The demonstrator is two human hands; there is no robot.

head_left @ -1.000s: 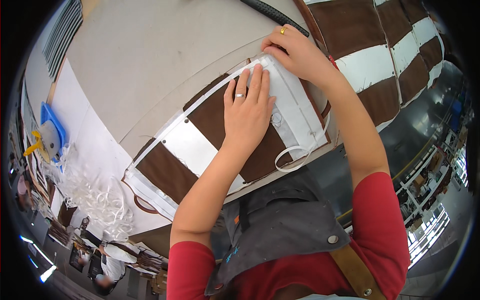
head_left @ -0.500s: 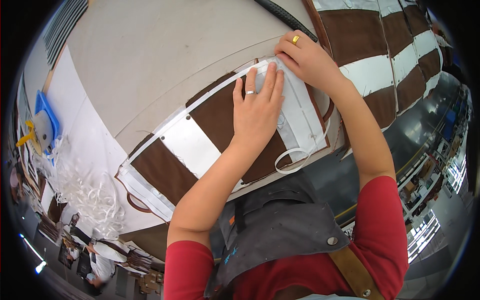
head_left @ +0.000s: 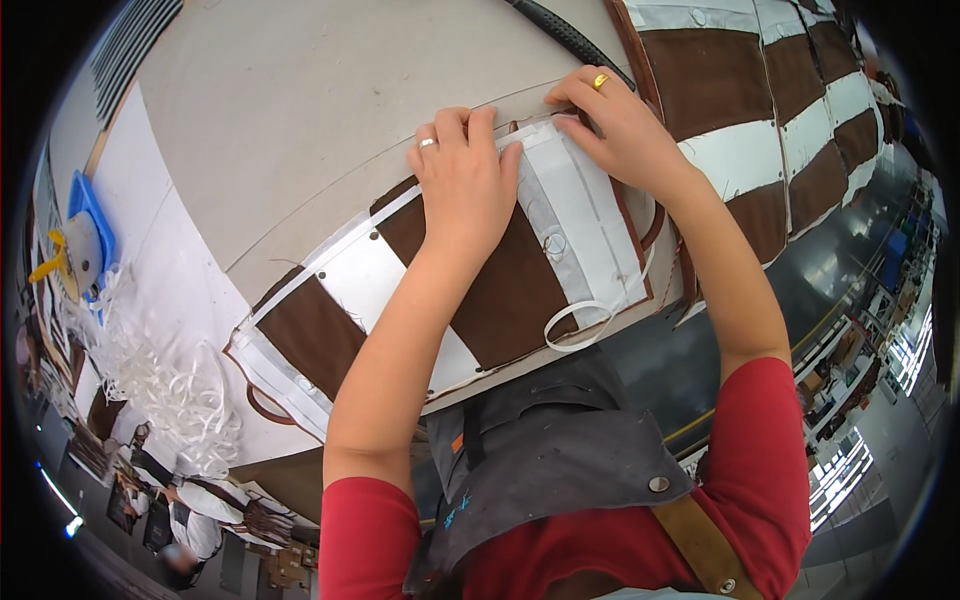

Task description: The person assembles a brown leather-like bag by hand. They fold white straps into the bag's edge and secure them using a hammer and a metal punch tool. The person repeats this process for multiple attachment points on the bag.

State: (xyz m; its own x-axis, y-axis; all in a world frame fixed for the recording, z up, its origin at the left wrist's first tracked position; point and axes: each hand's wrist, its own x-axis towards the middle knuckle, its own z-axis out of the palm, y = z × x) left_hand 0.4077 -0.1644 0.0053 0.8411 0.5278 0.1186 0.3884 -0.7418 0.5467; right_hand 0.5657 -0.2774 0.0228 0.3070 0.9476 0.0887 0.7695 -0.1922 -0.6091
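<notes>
So the brown-and-white panel [head_left: 515, 290] is lying on the pale table [head_left: 290, 110], mostly on the wearer's side of both hands, with the left hand [head_left: 462, 180] bent over its far edge and the right hand [head_left: 622, 130] at the far right corner. Can't tell if either one's actually pinching it. Blue lettering [head_left: 457, 507] on the grey apron [head_left: 560, 450] is too small to read.
</notes>
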